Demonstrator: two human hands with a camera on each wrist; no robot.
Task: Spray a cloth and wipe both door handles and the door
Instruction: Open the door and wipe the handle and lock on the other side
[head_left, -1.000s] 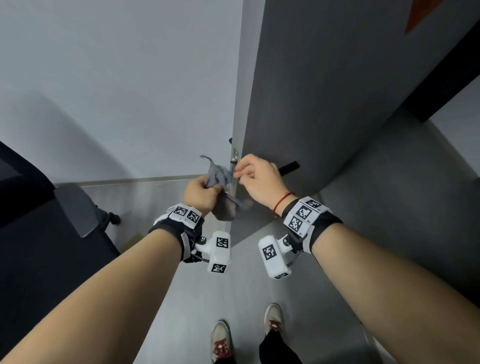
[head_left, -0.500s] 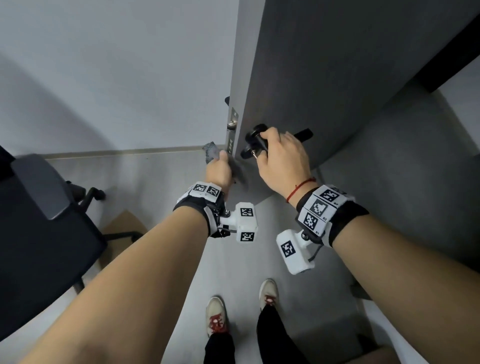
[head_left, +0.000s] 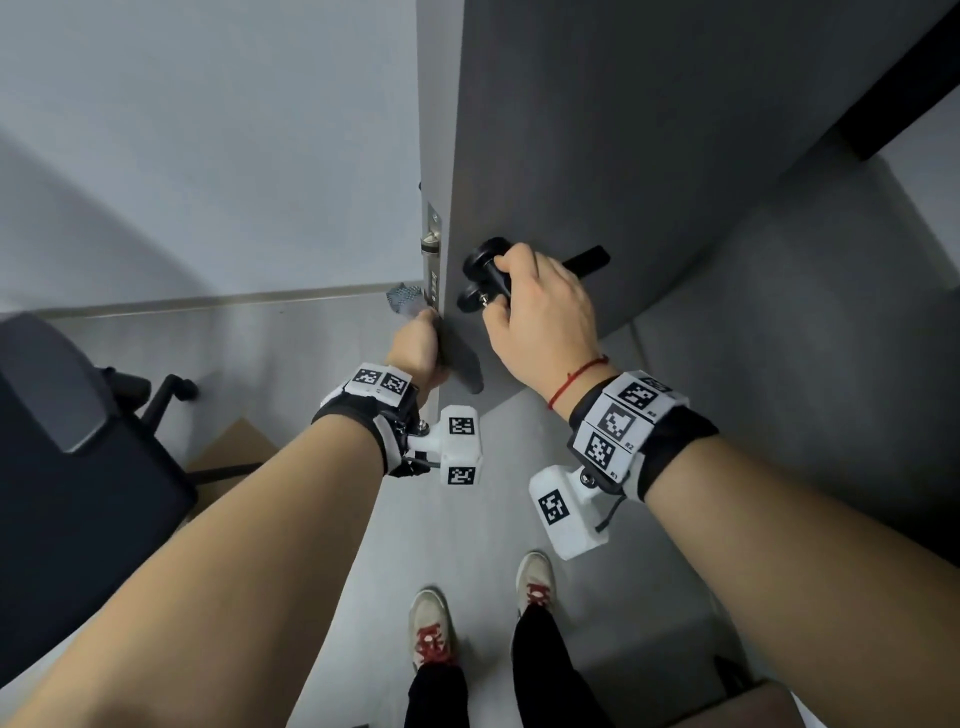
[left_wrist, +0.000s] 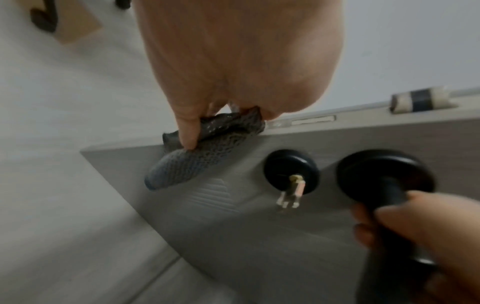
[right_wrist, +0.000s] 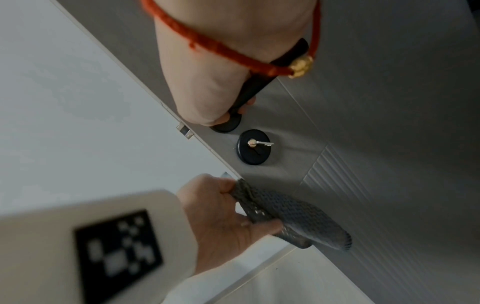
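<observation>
**Cloth moving down the door edge; right hand now on the handle**

Item 1, right hand (head_left: 540, 306): gripping the black door handle (head_left: 587, 258), fingers curled round its neck beside the round rose. A second ago this hand was pinching at the door edge next to the cloth; half a second ago it was already on the handle. It is now steadying the door (head_left: 649, 156) rather than helping with the fabric.

Item 2, left hand (head_left: 415, 345): clutching the grey waffle-weave cloth (left_wrist: 192, 162), thumb pressing it down, and holding it wrapped over the door's narrow edge, below the metal latch plate (head_left: 432, 249). One flap is lying on the handle-side face; a corner is showing past the far side of the edge. Earlier the cloth was bunched higher, level with the latch; it is now sitting lower.

Item 3, lock rosette with a key (right_wrist: 259, 143) in it: standing between the handle and the cloth, touched by neither hand.

Item 4, far-side handle: barely showing in any view.

Item 5, office chair (head_left: 78, 441), at left: taking no part.

Reading: the work appears to be passing from the latch area to the door edge, with the door braced for pressure. Whether either handle is wiped already cannot be told; the broad door face is probably waiting.
</observation>
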